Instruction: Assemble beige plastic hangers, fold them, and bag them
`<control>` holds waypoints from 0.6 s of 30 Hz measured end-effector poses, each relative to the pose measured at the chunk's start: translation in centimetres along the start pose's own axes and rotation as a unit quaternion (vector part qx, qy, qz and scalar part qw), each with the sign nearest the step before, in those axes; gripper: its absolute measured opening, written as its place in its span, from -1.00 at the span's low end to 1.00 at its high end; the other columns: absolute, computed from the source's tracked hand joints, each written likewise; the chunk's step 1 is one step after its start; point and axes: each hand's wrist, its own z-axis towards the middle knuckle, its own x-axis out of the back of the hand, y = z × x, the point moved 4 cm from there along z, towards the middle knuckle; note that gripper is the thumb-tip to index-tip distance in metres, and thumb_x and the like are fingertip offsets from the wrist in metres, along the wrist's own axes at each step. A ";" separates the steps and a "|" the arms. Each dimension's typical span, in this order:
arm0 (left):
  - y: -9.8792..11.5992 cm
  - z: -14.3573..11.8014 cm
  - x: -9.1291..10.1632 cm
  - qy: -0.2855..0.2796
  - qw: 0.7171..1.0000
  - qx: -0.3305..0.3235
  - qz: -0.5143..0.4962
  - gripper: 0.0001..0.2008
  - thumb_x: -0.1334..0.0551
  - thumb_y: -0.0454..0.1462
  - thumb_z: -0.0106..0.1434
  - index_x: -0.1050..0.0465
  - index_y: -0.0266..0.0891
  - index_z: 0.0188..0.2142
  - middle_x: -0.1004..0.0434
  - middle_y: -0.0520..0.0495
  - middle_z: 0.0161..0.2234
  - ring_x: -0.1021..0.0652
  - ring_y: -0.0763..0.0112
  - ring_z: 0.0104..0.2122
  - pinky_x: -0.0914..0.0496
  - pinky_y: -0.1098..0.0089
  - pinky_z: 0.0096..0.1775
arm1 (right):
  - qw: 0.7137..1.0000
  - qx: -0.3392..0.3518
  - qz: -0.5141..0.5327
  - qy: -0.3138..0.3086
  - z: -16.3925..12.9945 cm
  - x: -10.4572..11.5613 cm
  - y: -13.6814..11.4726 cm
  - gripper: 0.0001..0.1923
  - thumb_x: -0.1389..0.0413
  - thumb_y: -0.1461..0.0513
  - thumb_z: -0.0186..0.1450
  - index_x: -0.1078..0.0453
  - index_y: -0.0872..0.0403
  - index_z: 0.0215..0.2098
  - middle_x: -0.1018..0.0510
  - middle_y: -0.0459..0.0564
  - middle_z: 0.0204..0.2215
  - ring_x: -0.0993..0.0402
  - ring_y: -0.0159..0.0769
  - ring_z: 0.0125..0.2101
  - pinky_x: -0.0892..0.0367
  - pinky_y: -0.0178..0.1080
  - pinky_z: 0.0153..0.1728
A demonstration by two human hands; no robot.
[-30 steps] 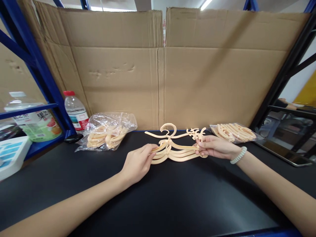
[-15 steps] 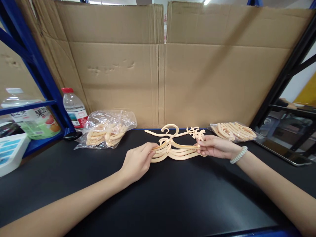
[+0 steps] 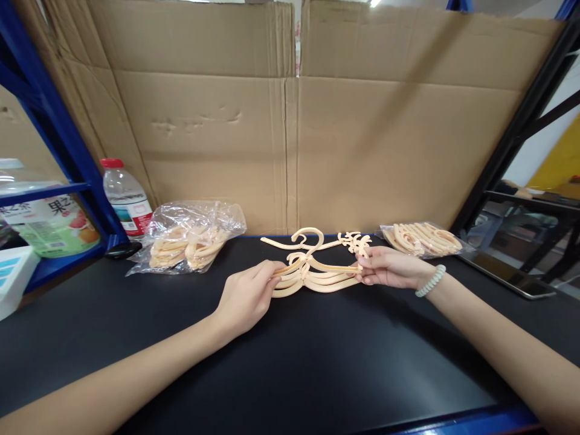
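A beige clothes hanger (image 3: 333,267) is held by its two ends, its hook standing up. My left hand (image 3: 248,297) pinches the left end. At the right end, the fingers of my right hand (image 3: 390,267) are closed on it, with a beaded bracelet on that wrist. Just below and behind it lie several more beige hangers (image 3: 324,285), stacked on the black tabletop; their ends are partly hidden by my hands. Behind them is another hanger arm (image 3: 278,244), and a cluster of small branched beige pieces (image 3: 353,240) lies near my right hand.
Clear plastic bags with beige hangers stand at the left (image 3: 194,241) and right (image 3: 421,238). A red-capped bottle (image 3: 127,199) is behind the left bag. A dark flat device (image 3: 507,275) lies at the right. Cardboard (image 3: 203,133) walls off the back.
The whole view has shifted slightly, so everything sits a little further left. Both hands keep their hold on the hanger, with hardly any movement.
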 end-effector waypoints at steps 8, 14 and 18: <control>0.1 0.2 0.1 -0.005 1.000 0.005 0.007 -0.77 0.03 -0.26 0.36 -0.34 -0.18 -0.11 -0.57 -0.03 -0.25 -0.58 0.36 -0.29 -0.38 0.45 -0.31 | 0.996 0.054 -0.034 0.064 0.2 -0.7 0.0 -0.69 -0.30 0.24 0.13 -0.21 0.08 -0.43 -0.52 -0.06 -0.52 -0.51 -0.40 -0.47 -0.44 -0.37 -0.44; 0.1 0.2 0.1 -0.002 1.000 0.004 0.010 -0.78 0.04 -0.28 0.36 -0.34 -0.18 -0.12 -0.57 -0.02 -0.26 -0.58 0.36 -0.29 -0.39 0.44 -0.31 | 0.991 0.083 -0.039 0.098 0.5 -0.9 0.2 -0.68 -0.30 0.27 0.12 -0.18 0.05 -0.45 -0.51 -0.09 -0.50 -0.51 -0.40 -0.47 -0.46 -0.31 -0.37; 0.1 0.1 0.0 -0.002 1.000 0.005 0.015 -0.77 0.04 -0.27 0.36 -0.34 -0.18 -0.10 -0.58 -0.03 -0.23 -0.59 0.35 -0.28 -0.40 0.43 -0.29 | 0.987 0.105 -0.048 0.116 0.5 -1.0 0.1 -0.67 -0.31 0.25 0.09 -0.19 0.05 -0.44 -0.48 -0.14 -0.56 -0.47 -0.44 -0.53 -0.41 -0.36 -0.46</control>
